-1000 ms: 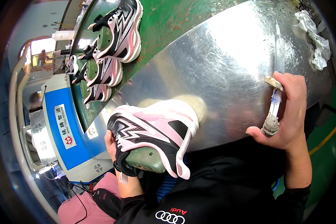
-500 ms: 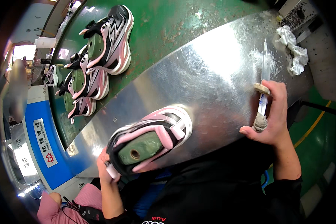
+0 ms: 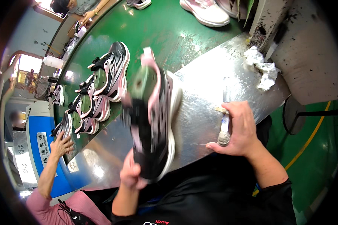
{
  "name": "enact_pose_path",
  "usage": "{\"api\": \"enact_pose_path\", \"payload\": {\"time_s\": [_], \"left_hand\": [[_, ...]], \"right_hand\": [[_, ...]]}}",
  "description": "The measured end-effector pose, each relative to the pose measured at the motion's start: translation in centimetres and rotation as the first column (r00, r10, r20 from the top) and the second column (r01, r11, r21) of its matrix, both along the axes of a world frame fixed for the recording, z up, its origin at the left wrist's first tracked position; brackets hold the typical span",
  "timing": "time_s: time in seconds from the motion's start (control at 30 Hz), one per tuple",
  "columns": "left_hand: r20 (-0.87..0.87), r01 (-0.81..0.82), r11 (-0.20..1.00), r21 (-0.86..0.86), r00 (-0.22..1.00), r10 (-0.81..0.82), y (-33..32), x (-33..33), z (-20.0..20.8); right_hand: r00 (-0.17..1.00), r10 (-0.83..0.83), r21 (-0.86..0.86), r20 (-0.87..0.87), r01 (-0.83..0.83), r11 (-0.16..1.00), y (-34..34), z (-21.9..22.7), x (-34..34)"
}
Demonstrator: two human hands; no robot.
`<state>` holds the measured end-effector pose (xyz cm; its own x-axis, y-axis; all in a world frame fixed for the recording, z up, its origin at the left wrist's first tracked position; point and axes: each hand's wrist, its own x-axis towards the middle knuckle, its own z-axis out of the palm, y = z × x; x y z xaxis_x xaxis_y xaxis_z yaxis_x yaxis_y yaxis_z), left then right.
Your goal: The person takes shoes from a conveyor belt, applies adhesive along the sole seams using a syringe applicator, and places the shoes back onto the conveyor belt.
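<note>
Fingers: your left hand (image 3: 131,171) pinched the shoe (image 3: 159,122) at toe; your right hand (image 3: 239,129) curled around the syringe (image 3: 225,122).
Shoe likely handled stiff over its last (image 3: 148,79); toe suited gripping.

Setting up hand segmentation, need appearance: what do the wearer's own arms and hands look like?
Left hand and right hand: bare, no glove, ring or watch visible. Forearms uncovered, no cables seen on them. Plain black sleeves, ending near the elbow on the right, match the black top.
</note>
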<state>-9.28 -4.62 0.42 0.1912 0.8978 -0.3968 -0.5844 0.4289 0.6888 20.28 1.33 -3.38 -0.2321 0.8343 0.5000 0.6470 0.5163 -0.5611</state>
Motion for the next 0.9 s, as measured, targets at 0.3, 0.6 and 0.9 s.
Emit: {"api": "enact_pose_path", "payload": {"time_s": [0.3,0.6,0.9], "left_hand": [[-0.109,0.214,0.966,0.147,0.974,-0.199,19.3,9.4,-2.0],[-0.553,-0.153,0.844,0.514,0.693,0.462,12.0,-7.5,-4.2],[-0.700,0.016,0.832,0.555,0.550,0.456,19.7,-8.1,-3.9]], "right_hand": [[0.999,-0.041,0.036,-0.011,0.041,0.999,-0.4,0.4,-0.4],[0.998,-0.059,0.005,-0.022,0.059,0.998,-0.2,-0.3,0.3],[0.993,-0.085,0.008,0.079,0.085,0.996,-1.0,0.8,0.2]]}}
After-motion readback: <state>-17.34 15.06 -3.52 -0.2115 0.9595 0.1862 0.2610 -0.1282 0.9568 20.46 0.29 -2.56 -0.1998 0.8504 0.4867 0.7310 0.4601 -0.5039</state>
